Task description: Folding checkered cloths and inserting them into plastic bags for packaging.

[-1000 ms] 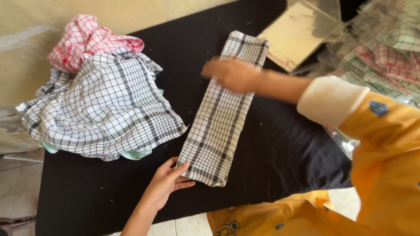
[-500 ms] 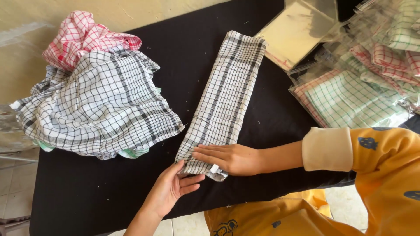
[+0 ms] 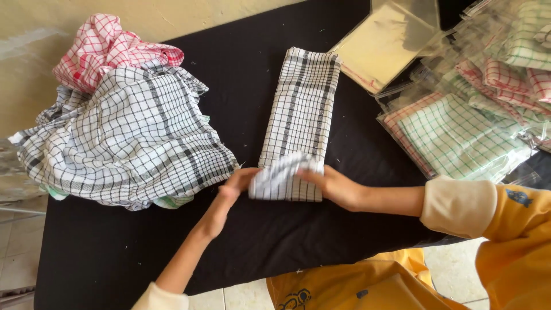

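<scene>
Black table (image 3: 356, 241) bears lengthwise checked cloth (image 3: 298, 115), fingers (image 3: 310, 175) pinching its near end.

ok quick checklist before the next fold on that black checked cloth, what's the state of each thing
1. Both hands on the near end: ok, left hand and right hand grip the folded strip.
2. Near end lifted and turned over: ok.
3. Edges lined up under the fold: cannot tell.
4. Far part lying flat on the black table: ok.
5. Strip apart from the loose cloth pile: ok.
6. Strip apart from the bagged cloths: ok.
</scene>
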